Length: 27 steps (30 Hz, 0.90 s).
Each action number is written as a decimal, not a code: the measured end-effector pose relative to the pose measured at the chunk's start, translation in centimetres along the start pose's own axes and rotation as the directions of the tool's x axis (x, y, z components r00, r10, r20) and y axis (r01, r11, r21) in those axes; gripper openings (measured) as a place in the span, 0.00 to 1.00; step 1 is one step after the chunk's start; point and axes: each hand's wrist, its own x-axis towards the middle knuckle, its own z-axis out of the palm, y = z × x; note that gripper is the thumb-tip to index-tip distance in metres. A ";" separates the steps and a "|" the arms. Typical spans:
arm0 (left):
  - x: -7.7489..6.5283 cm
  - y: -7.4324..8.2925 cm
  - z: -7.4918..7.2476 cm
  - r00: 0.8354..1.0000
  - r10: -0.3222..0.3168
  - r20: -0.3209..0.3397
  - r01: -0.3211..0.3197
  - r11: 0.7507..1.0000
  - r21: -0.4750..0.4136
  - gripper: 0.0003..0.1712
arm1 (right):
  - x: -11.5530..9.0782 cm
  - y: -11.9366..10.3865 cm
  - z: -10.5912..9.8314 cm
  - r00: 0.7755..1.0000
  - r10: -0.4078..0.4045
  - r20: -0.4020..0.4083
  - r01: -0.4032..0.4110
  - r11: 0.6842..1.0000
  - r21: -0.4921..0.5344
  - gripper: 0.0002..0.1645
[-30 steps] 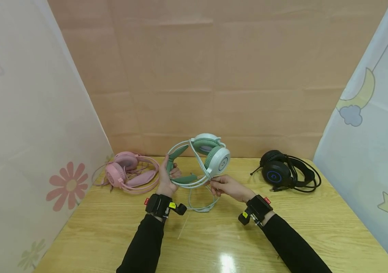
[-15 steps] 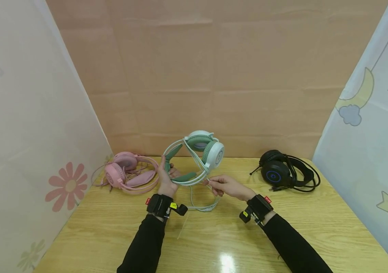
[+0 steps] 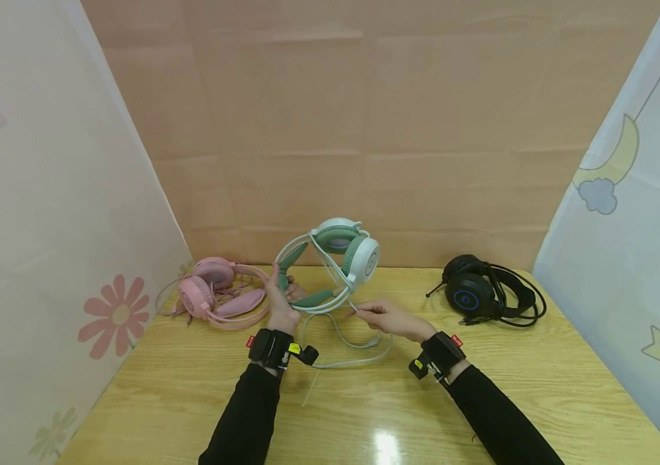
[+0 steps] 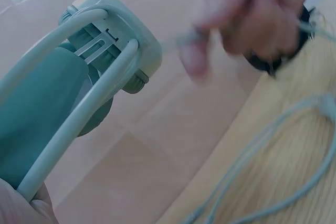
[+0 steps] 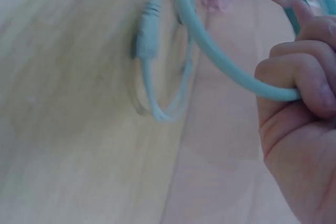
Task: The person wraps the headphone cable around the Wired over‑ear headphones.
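Observation:
In the head view, a mint-and-white pair of headphones (image 3: 363,258) with green ear cushions is held above the table, tilted. My left hand (image 3: 282,303) grips its headband. Strands of the pale cable (image 3: 330,261) are wrapped across the headphones between the two sides. Just right of the headband, my right hand (image 3: 387,319) pinches the cable, and its fingers curl round it in the right wrist view (image 5: 304,103). A loose loop of cable (image 3: 353,363) lies on the table below, with a thicker inline piece (image 5: 149,35). The left wrist view shows the right hand (image 4: 257,19) blurred.
Pink headphones (image 3: 196,297) lie at the left, near the left hand. Black headphones (image 3: 469,303) with a mic boom lie at the back right. A brown paper backdrop (image 3: 359,129) closes the rear of the wooden table (image 3: 452,400), with printed cloth on both sides.
The mint headphones have shifted slightly left and up with the left hand. The bunched cable on the table has spread into a wider loop. The right hand has hardly moved.

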 end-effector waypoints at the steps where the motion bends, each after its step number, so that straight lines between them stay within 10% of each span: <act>1: 0.0 0.0 0.0 1.000 0.007 -0.008 -0.007 1.000 -0.002 0.25 | -0.1 -0.1 -0.3 1.000 -0.004 -0.013 0.004 1.000 0.001 0.24; 27: 0.3 -0.3 -0.1 0.982 0.131 -0.134 -0.117 0.987 0.109 0.26 | -1.1 -5.3 -4.4 0.981 -0.061 -0.183 0.001 0.950 -0.312 0.16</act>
